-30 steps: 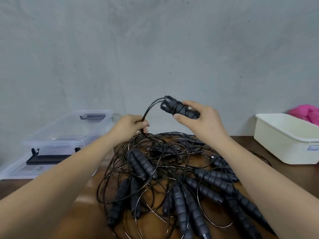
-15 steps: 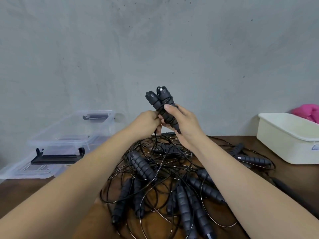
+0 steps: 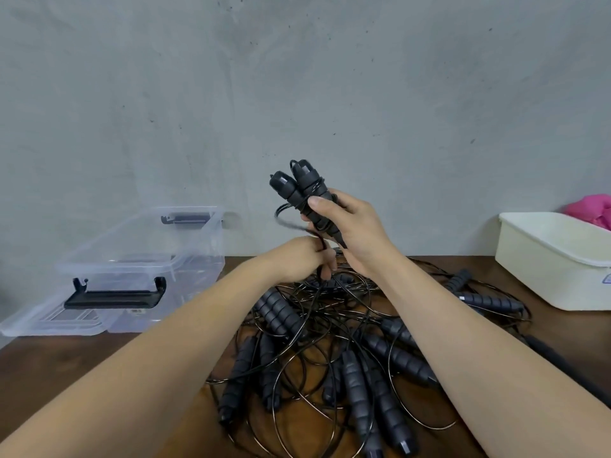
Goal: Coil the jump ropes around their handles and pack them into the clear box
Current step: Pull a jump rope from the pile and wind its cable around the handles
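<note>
The person's right hand [image 3: 350,226] is holding a pair of black jump rope handles [image 3: 302,193] upright above the middle of the table [image 3: 82,361]. Its grip is wrapping tightly round both, with the thumb lying across the front. A few turns of thin black cord [image 3: 287,223] are circling the handles below their caps, and one loop is bulging out to the left.

The left hand [image 3: 297,259], just beside the right wrist, is pinching that cord with its grip curled closed on it. From there the cord is dropping into the tangled pile of jump ropes [image 3: 347,352] lying between the forearms, with grey ribbed handles pointing every way.

The clear box [image 3: 139,259] is sitting open at the table's back left corner against the grey wall, with black clips [image 3: 115,297] at its ends and a clear lid [image 3: 49,322] lying in front. Its small sticker [image 3: 135,311] is too small to read.

A cream tub [image 3: 555,262] is standing at the right edge, with something pink [image 3: 591,209] behind it. The label [image 3: 606,278] on the tub is being cut off by the frame and cannot be read.
</note>
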A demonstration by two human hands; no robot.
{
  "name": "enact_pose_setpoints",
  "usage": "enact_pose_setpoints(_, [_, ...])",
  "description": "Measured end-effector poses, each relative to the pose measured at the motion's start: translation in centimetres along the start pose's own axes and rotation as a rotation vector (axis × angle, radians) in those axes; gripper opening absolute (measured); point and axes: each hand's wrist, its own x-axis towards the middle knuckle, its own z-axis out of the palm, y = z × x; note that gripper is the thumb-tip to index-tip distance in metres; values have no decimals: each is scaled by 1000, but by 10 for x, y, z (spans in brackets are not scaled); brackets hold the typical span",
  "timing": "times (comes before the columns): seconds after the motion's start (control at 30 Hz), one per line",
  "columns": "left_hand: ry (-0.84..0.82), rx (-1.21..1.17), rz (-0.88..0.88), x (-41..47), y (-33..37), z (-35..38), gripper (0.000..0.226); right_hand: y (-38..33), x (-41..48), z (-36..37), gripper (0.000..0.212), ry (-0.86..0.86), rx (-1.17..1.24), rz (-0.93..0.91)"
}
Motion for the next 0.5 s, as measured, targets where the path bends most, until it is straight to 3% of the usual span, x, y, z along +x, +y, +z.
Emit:
enact_pose_setpoints(0.23, [10,-143,2,-3,-9,24,40,-1,2,0,20,-52,-285,94])
enact_pose_setpoints(0.33, [18,-361,-36,-5,-18,23,44,1,0,-14,21,-57,-280,147])
enact_pose_setpoints(0.5, [257,-633,-151,0,-18,9,38,11,-4,-26,20,-66,-149,209])
